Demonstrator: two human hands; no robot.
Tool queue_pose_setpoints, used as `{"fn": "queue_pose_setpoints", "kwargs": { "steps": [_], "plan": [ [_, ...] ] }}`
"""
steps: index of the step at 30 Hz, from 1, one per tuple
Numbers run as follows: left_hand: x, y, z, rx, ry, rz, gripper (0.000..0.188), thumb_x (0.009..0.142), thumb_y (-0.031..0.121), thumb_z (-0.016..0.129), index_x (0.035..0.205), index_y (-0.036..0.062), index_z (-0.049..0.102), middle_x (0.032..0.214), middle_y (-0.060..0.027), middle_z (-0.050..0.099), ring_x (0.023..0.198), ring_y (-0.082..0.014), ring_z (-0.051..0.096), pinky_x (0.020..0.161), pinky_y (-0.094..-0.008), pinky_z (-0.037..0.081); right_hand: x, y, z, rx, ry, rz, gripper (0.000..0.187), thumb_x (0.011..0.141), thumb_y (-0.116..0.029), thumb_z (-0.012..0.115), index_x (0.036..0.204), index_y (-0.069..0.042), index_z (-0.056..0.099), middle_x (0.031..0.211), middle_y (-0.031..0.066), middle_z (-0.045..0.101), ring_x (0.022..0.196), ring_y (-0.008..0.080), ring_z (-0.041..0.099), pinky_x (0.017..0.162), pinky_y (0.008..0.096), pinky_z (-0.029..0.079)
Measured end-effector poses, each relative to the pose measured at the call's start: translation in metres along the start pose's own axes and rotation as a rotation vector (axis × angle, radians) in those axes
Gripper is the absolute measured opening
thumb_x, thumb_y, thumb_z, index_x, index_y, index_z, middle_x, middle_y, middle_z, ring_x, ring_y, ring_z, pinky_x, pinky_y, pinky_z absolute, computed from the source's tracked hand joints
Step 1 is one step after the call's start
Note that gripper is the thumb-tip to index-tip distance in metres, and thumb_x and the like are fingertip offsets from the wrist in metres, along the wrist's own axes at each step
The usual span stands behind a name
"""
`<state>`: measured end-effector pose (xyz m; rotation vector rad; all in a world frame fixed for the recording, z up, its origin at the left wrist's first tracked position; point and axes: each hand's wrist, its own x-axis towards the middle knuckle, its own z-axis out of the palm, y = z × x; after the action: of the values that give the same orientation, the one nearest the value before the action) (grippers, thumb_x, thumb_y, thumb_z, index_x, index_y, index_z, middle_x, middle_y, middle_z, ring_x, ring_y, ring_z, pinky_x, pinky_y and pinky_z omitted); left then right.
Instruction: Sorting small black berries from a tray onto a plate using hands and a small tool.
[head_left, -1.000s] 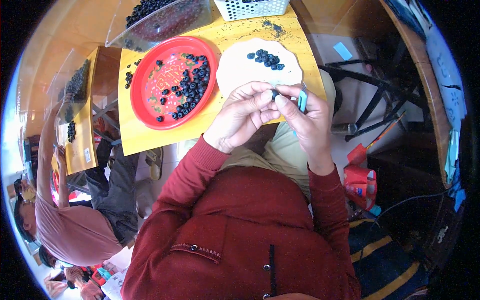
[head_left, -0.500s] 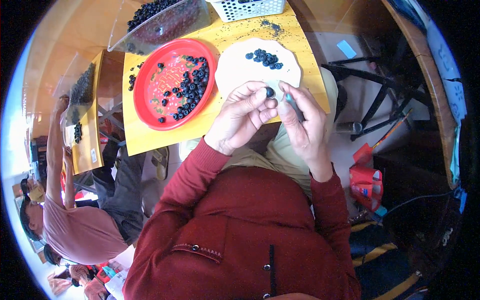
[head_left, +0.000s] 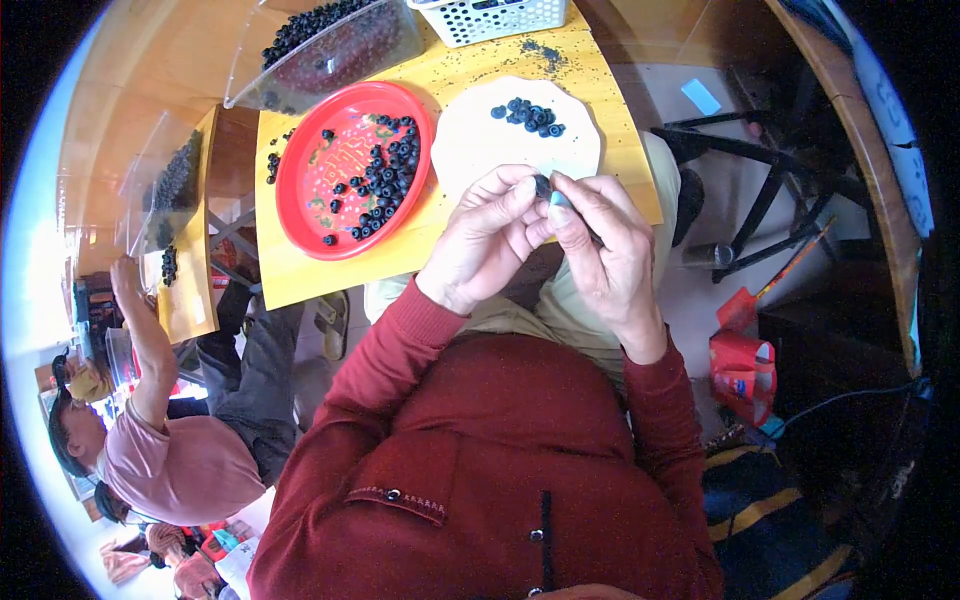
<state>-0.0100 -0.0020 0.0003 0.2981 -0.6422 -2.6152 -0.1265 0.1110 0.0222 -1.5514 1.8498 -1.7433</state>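
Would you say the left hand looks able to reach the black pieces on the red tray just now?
Probably yes: nothing covers the black pieces on the red tray near the left hand, though its fingers pinch another piece.

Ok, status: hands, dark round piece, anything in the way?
Left fingers pinching dark round piece. Right fingers holding teal tool beside it. Fingers partly covering both.

- The tabletop (head_left: 290,270) is yellow, with visible wood grain.
- A round red plate (head_left: 340,140) rests on its left part.
- A white plate (head_left: 520,155) with a wavy rim lies just beside it, to the right.
- A clear bin (head_left: 350,62) and a white perforated basket (head_left: 490,25) stand along the far side.
- Dark crumbs (head_left: 541,50) lie near the basket.
- Loose dark berries (head_left: 273,165) sit at the left edge.
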Motion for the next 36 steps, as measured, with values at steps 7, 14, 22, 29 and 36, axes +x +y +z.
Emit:
{"fn": "queue_pose_setpoints", "kwargs": {
  "steps": [7,14,22,29,36],
  "plan": [
    [-0.005,0.000,0.002,0.139,-0.136,0.047,0.016,0.094,0.014,0.060,0.108,0.0059,0.061,0.105,-0.0058,0.064,0.095,-0.0156,0.062,0.084,-0.0341,0.053,0.002,0.006,-0.006,0.015,0.041,0.050,0.026,0.093,-0.015,0.061,0.110,0.005,0.064,0.090,0.0162,0.064,0.079,0.0253,0.065,0.069,0.0325,0.051],
    [-0.005,-0.002,0.015,0.071,-0.098,0.065,0.014,0.094,0.011,0.059,0.105,0.0021,0.061,0.095,-0.0089,0.065,0.089,-0.0175,0.064,0.085,-0.0358,0.055,0.002,0.006,-0.019,0.101,0.024,0.049,0.028,0.095,-0.016,0.058,0.111,0.006,0.064,0.093,0.0149,0.064,0.082,0.0226,0.064,0.075,0.0302,0.049],
    [-0.005,-0.006,0.011,0.082,-0.053,0.052,0.015,0.095,0.011,0.058,0.107,0.0031,0.061,0.103,-0.0093,0.066,0.093,-0.0169,0.063,0.087,-0.0338,0.054,-0.002,0.000,-0.010,0.188,0.016,0.019,0.029,0.092,-0.018,0.064,0.110,0.005,0.065,0.096,0.0150,0.065,0.086,0.0230,0.064,0.077,0.0308,0.049],
    [-0.011,-0.008,0.018,0.133,-0.013,0.025,0.015,0.095,0.010,0.058,0.108,0.0027,0.062,0.103,-0.0090,0.067,0.093,-0.0165,0.064,0.085,-0.0325,0.055,-0.005,0.002,-0.007,0.326,0.033,0.112,0.021,0.090,-0.014,0.066,0.101,0.005,0.066,0.091,0.0097,0.065,0.079,0.0127,0.061,0.069,0.0255,0.048],
    [-0.016,-0.007,0.010,0.219,-0.073,-0.019,0.014,0.093,0.006,0.059,0.107,0.0020,0.062,0.098,-0.0088,0.067,0.089,-0.0160,0.065,0.081,-0.0315,0.056,-0.012,0.012,-0.012,0.487,-0.039,0.297,0.017,0.091,-0.013,0.066,0.097,0.003,0.067,0.090,0.0064,0.065,0.079,0.0086,0.059,0.068,0.0233,0.047]
  ]
}}
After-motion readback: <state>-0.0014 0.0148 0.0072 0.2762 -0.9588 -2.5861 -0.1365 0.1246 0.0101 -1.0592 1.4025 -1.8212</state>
